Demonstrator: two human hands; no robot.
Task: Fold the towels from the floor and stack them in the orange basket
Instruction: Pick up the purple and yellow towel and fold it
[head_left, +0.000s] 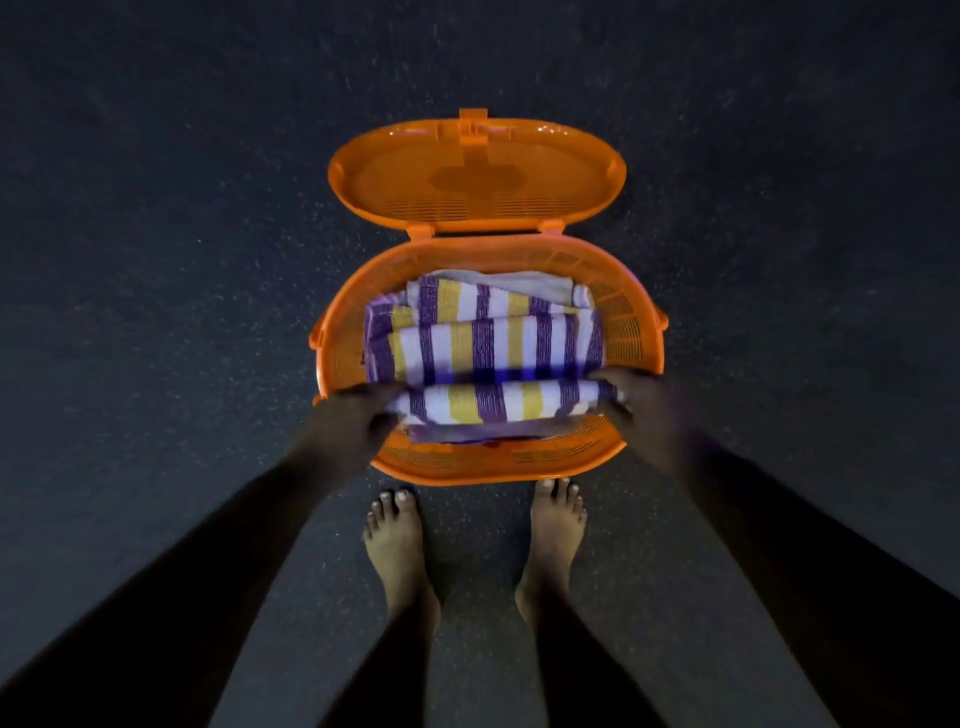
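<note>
Your left hand (358, 415) and right hand (631, 400) grip the folded striped towel's (498, 402) ends, keeping it flat above the orange basket's (498, 462) stack.

No readable text, label, brand, number or sign shows anywhere.

The person has bare arms with no sleeves near either hand, and two bare feet (552, 540) below them.
</note>
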